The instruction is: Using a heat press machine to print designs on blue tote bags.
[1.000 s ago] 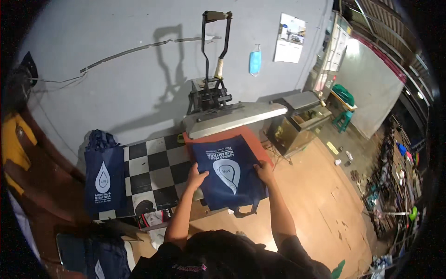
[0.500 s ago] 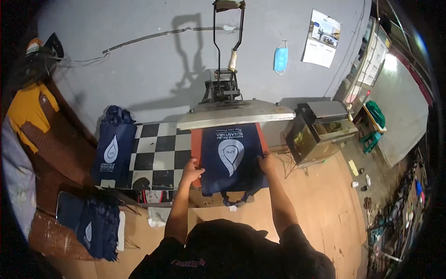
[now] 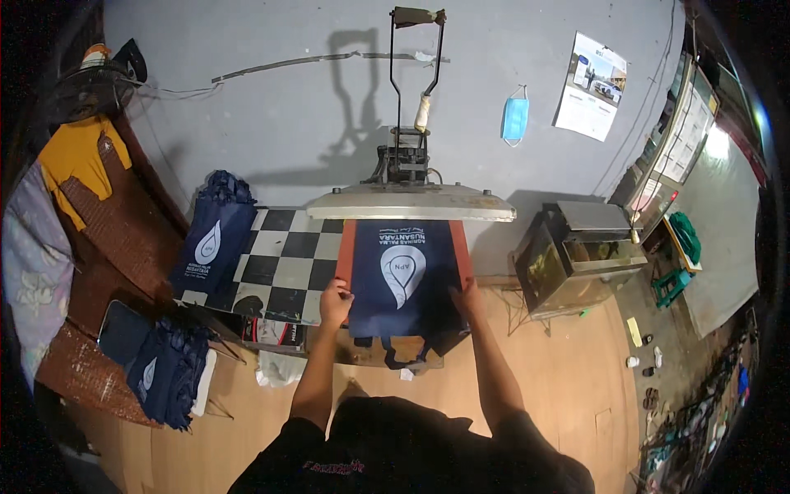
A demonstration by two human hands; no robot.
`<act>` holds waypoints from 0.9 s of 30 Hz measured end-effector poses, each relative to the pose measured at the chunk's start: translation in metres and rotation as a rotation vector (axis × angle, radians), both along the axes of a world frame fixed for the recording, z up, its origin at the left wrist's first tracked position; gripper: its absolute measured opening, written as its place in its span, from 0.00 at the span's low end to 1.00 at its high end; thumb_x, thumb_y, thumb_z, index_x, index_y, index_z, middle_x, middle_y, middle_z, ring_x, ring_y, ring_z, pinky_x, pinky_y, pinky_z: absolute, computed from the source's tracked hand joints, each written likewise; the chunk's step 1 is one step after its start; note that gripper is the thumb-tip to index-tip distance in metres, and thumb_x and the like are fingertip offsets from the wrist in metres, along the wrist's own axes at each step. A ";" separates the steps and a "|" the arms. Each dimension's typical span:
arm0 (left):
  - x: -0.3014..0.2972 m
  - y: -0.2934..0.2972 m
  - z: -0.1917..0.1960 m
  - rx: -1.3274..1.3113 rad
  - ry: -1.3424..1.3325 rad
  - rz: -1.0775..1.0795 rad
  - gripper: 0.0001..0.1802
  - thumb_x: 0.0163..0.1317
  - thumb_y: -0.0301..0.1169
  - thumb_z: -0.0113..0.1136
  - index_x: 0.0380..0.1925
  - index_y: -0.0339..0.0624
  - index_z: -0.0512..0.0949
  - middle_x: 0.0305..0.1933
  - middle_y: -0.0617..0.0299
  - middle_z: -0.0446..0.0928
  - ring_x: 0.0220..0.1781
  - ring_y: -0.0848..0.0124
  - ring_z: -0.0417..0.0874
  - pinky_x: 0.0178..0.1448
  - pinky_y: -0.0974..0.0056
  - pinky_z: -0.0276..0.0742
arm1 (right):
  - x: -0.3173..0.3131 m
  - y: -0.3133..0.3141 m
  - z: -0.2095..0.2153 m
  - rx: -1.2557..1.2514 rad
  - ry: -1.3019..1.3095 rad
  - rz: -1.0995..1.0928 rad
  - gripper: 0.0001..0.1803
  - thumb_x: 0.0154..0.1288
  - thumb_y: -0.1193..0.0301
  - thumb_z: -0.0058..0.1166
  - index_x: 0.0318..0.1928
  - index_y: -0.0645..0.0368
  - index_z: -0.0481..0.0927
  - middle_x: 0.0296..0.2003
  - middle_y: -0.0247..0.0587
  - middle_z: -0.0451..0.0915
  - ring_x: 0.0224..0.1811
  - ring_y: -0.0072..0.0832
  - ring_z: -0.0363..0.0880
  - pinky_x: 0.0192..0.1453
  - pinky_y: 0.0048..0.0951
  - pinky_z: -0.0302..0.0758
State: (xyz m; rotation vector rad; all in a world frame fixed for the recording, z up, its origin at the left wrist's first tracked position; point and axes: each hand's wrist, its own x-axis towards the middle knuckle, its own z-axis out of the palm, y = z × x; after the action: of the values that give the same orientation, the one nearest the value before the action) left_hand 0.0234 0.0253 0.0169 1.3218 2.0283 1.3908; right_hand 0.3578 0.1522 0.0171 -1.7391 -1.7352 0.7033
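Note:
A navy tote bag (image 3: 403,317) with a white drop-shaped print lies over an orange-red pad (image 3: 462,247) that shows along both its sides. Its far end runs in under the raised metal plate of a heat press (image 3: 411,210); its dark handles (image 3: 403,359) hang off the near edge. At the bag's left edge is my left hand (image 3: 334,303), fingers curled in on the cloth. My right hand (image 3: 467,300) pinches the right edge at about the same height, with some of its fingertips hidden behind the cloth.
Left of the press, a checkered table (image 3: 280,255) bears a stack of navy bags (image 3: 214,239). More navy bags (image 3: 164,370) lie on a chair at lower left. A murky glass tank (image 3: 580,263) stands close on the right. The press's tall handle (image 3: 418,66) rises against the wall.
My view has shifted slightly, so the surroundings appear moved to the right. Both hands stay at the bag's side edges; the left fingers now look more curled in. The bag stays under the press.

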 end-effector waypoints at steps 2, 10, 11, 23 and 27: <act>0.013 -0.003 0.003 0.003 0.146 0.090 0.19 0.50 0.24 0.72 0.43 0.35 0.79 0.39 0.48 0.84 0.42 0.54 0.86 0.47 0.55 0.80 | 0.009 -0.012 -0.007 -0.017 0.004 0.039 0.29 0.58 0.61 0.65 0.57 0.61 0.74 0.46 0.61 0.83 0.48 0.52 0.83 0.50 0.47 0.78; 0.042 0.000 0.007 -0.258 0.208 0.181 0.21 0.55 0.32 0.70 0.49 0.42 0.78 0.44 0.51 0.84 0.48 0.52 0.85 0.50 0.51 0.79 | 0.004 -0.026 -0.023 0.087 -0.087 -0.016 0.15 0.63 0.64 0.57 0.48 0.54 0.79 0.35 0.57 0.84 0.39 0.55 0.84 0.42 0.52 0.79; 0.039 0.002 0.006 -0.279 0.167 0.173 0.20 0.55 0.32 0.70 0.48 0.42 0.79 0.45 0.51 0.84 0.49 0.51 0.85 0.51 0.51 0.79 | 0.004 -0.026 -0.022 0.078 -0.108 -0.025 0.14 0.64 0.64 0.56 0.48 0.53 0.79 0.35 0.57 0.84 0.39 0.54 0.84 0.43 0.52 0.79; 0.011 0.021 -0.008 -0.175 0.287 0.178 0.11 0.58 0.32 0.65 0.42 0.46 0.81 0.40 0.54 0.84 0.45 0.54 0.85 0.49 0.52 0.79 | -0.006 -0.019 -0.013 0.171 0.031 -0.063 0.17 0.62 0.57 0.60 0.45 0.55 0.81 0.37 0.54 0.85 0.41 0.54 0.83 0.43 0.49 0.79; 0.015 0.018 0.000 -0.149 0.317 0.187 0.10 0.60 0.34 0.65 0.40 0.47 0.80 0.38 0.57 0.83 0.44 0.55 0.84 0.48 0.52 0.78 | -0.003 -0.024 -0.012 0.177 0.109 -0.022 0.18 0.64 0.57 0.61 0.44 0.58 0.83 0.36 0.53 0.85 0.40 0.50 0.84 0.43 0.44 0.78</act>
State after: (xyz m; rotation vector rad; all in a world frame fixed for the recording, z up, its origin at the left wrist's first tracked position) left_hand 0.0381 0.0433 0.0166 1.3881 2.4661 1.1320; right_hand 0.3552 0.1286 0.0053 -1.5687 -1.6489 0.6039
